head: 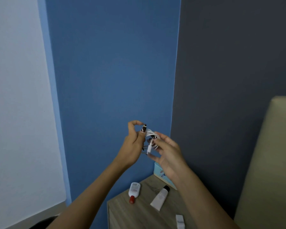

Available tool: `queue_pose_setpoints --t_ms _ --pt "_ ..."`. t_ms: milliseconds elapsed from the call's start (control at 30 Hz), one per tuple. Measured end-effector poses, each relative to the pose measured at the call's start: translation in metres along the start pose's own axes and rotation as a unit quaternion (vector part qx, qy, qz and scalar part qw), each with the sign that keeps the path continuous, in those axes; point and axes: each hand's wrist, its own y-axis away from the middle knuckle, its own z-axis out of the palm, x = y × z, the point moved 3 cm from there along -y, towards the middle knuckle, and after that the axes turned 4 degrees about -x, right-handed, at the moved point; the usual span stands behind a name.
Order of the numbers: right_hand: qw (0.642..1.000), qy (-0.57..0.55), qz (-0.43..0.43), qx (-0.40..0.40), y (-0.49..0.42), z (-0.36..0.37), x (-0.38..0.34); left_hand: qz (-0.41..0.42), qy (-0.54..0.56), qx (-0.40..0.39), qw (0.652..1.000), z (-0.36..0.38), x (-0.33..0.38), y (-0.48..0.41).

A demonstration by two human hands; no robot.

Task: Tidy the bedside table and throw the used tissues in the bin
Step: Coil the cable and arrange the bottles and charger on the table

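Both hands are raised in front of the blue wall, above the wooden bedside table (pixel 139 212). Between them is a coiled white charging cable (pixel 151 139), its plug end hanging down. My right hand (pixel 168 152) grips the coil with thumb and fingers. My left hand (pixel 134 144) touches the coil's left side with its fingertips pinched; its nails are dark and patterned. On the table lie a white bottle with a red cap (pixel 133 191) and a white tube with a black cap (pixel 160 197). No tissues show.
A light blue box (pixel 160 174) stands at the table's back corner, partly behind my right forearm. A small white object (pixel 180 221) lies near the table's front. A beige headboard (pixel 271 162) rises at the right. A dark object (pixel 43 223) sits on the floor at the lower left.
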Motion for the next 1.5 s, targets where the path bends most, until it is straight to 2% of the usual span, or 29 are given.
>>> queue_pose_setpoints --t_ms 167,300,533,733,933,1133,1267,1400,1500 --pt "0.989 -0.073 0.073 -0.102 0.005 0.002 -0.008 -0.016 -0.005 -0.011 1.0 -0.005 -0.009 -0.002" --pt "0.988 0.089 0.011 -0.126 0.01 0.003 -0.012 -0.056 0.07 -0.011 0.996 -0.002 -0.008 0.0" --pt "0.987 0.156 -0.036 -0.021 0.012 -0.018 -0.011 -0.094 0.14 0.028 0.985 -0.005 -0.014 -0.008" --pt "0.984 0.171 -0.044 0.003 0.011 -0.025 -0.004 -0.097 0.141 0.013 0.985 0.003 -0.028 -0.009" --pt "0.984 0.179 -0.011 0.013 0.002 -0.038 0.013 -0.138 0.165 0.013 0.977 0.018 -0.048 -0.017" --pt "0.988 0.147 -0.004 0.051 -0.002 -0.057 0.007 -0.164 0.124 -0.017 0.978 0.041 -0.045 -0.031" --pt "0.988 0.133 -0.013 0.076 0.003 -0.072 0.003 -0.123 0.123 -0.019 0.985 0.052 -0.04 -0.035" --pt "0.984 0.122 0.0 0.131 0.018 -0.106 0.017 -0.126 0.156 -0.002 0.98 0.07 -0.059 -0.016" --pt "0.972 0.087 0.023 0.219 0.028 -0.153 0.048 -0.179 0.153 -0.029 0.972 0.093 -0.106 0.009"
